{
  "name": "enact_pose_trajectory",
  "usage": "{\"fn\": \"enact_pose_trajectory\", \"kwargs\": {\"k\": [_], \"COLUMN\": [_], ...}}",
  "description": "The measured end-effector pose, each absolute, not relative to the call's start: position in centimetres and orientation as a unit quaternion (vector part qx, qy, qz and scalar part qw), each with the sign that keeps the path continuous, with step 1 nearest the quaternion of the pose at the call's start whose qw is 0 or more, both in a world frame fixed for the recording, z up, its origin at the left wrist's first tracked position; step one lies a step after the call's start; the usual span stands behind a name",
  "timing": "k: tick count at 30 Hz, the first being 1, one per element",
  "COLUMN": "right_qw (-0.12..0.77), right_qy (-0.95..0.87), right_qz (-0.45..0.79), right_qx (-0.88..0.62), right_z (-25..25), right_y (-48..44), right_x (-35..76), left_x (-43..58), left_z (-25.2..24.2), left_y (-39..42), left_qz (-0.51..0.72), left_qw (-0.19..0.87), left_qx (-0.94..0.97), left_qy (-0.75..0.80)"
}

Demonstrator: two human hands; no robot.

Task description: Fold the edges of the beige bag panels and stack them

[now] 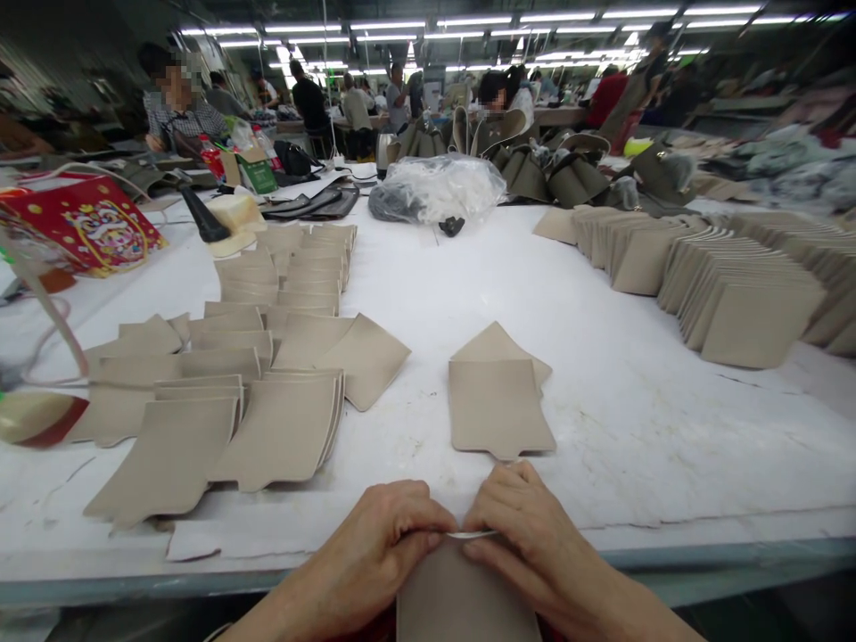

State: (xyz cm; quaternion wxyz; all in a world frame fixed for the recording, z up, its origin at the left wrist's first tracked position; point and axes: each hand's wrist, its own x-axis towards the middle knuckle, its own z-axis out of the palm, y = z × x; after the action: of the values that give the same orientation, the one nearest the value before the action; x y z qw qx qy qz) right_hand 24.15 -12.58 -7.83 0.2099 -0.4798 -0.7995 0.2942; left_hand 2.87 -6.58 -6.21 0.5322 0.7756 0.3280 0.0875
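Note:
Both of my hands pinch the top edge of one beige leather piece (461,597) at the near edge of the white table (602,294). My left hand (381,544) grips its top left, fingers curled. My right hand (528,535) grips its top right, fingers pressed together. A thin white strip shows between the thumbs along that edge. Just beyond my hands lies a small stack of similar beige pieces (498,406).
Many beige pieces (220,419) are fanned out on the left, and tall stacks (728,285) stand at the right. A clear plastic bag (441,187), a red box (84,223) and olive bags (562,174) sit farther back. Other people work at distant tables.

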Motion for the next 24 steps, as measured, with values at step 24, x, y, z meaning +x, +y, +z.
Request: {"fn": "enact_pose_trajectory", "kwargs": {"k": [24], "right_qw": [0.218], "right_qy": [-0.784], "right_qz": [0.310], "right_qx": [-0.492], "right_z": [-8.5], "right_y": [-13.8], "right_x": [26.8], "left_x": [5.2], "left_z": [-6.2], "left_y": [-7.5], "left_qz": [0.030], "left_qw": [0.475], "left_qx": [0.797], "left_qy": [0.373]}}
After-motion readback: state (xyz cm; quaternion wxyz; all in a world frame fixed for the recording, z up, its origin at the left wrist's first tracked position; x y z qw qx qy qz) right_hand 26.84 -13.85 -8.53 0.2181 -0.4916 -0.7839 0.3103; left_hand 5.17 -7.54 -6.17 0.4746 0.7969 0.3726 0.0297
